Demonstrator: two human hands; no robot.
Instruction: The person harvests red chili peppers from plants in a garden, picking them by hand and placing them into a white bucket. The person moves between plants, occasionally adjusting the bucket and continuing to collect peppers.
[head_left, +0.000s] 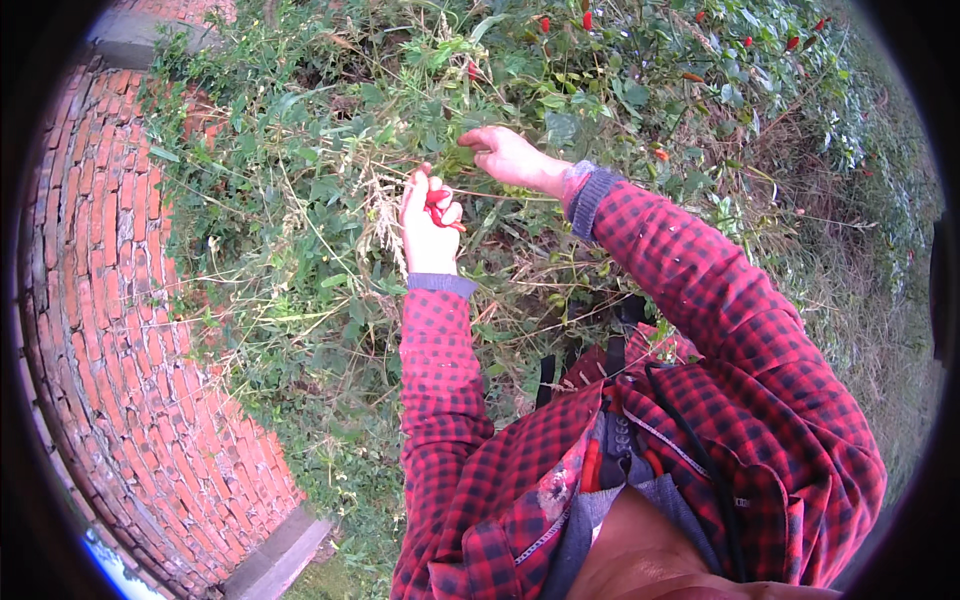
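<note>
My left hand (431, 225) is curled around several red chili peppers (438, 198), whose ends show between the fingers. Beside it dry grass seed heads (384, 217) stick up. Just above and to the right, my right hand (506, 154) reaches into green leaves (454, 159); its fingertips are partly lost in the foliage, and I cannot tell whether they pinch anything. A single red pepper (472, 70) hangs farther out, beyond that hand. A thin stem (510, 196) runs below my right wrist.
A red brick wall (112, 247) with concrete blocks (274, 555) at its end stands on the left. Tangled weeds and vines (300, 225) fill the ground before me. More red peppers (587, 20) hang on plants at the upper right. Dry grass (847, 322) lies to the right.
</note>
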